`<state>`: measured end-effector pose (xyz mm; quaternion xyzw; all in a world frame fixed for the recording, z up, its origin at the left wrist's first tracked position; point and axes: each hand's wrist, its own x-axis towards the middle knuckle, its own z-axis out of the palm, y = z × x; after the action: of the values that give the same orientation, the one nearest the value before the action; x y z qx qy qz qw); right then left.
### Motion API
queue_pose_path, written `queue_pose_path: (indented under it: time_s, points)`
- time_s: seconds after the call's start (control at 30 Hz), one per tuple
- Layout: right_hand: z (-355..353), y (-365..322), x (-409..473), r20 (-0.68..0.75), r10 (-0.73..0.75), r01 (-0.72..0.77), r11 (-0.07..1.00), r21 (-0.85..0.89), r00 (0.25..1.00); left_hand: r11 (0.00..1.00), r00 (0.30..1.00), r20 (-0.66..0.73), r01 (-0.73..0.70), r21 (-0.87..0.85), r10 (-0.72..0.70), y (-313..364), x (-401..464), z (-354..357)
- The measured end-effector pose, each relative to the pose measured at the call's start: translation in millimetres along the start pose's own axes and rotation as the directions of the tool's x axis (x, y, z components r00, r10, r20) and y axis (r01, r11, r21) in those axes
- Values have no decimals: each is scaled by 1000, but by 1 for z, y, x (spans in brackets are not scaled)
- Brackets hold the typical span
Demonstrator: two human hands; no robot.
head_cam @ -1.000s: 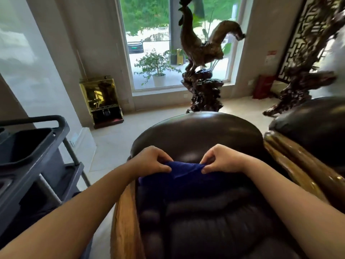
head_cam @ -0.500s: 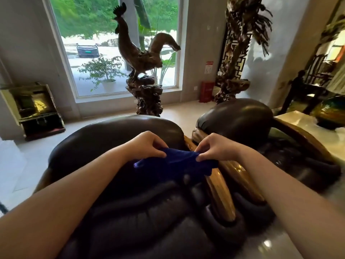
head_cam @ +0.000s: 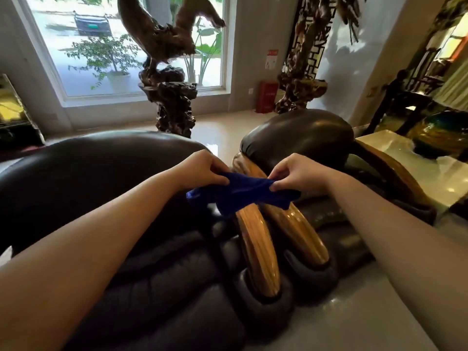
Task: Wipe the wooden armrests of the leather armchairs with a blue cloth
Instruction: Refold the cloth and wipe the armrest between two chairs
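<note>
Two dark leather armchairs stand side by side, the near one (head_cam: pixel 96 178) on the left and the other (head_cam: pixel 298 138) to the right. Their glossy wooden armrests run next to each other: the left chair's armrest (head_cam: pixel 258 244) and the right chair's armrest (head_cam: pixel 298 231). A blue cloth (head_cam: pixel 243 192) is stretched across the upper part of both armrests. My left hand (head_cam: pixel 202 168) pinches its left end and my right hand (head_cam: pixel 298 173) pinches its right end. The cloth hides the wood beneath it.
A carved wooden rooster sculpture (head_cam: pixel 167 72) stands on the floor behind the chairs by the window. A second dark carving (head_cam: pixel 301 89) and a red box (head_cam: pixel 267 96) sit at the wall. A pale stone table (head_cam: pixel 410 171) lies to the right.
My view and both hands have swung right, from the left chair's backrest to the gap between the chairs. The cloth now lies over the two wooden armrests, still held at both ends.
</note>
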<state>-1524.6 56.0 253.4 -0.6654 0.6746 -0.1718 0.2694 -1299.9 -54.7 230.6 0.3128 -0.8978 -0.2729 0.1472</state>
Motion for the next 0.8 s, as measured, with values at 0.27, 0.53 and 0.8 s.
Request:
queue_pose_path:
  time_s: [0.27, 0.53, 0.8]
  points:
    - [-13, 101, 66, 106, -33, 33, 999, 1, 994, 986, 986, 34, 166, -34, -164, -11, 76, 60]
    - [-38, 181, 111, 224, -155, 168, 985, -38, 962, 925, 928, -27, 367, -93, -371, 7, 126, 117]
    - [-58, 228, 161, 288, -194, 222, 972, -71, 938, 870, 882, -47, 453, -193, -470, 5, 171, 149]
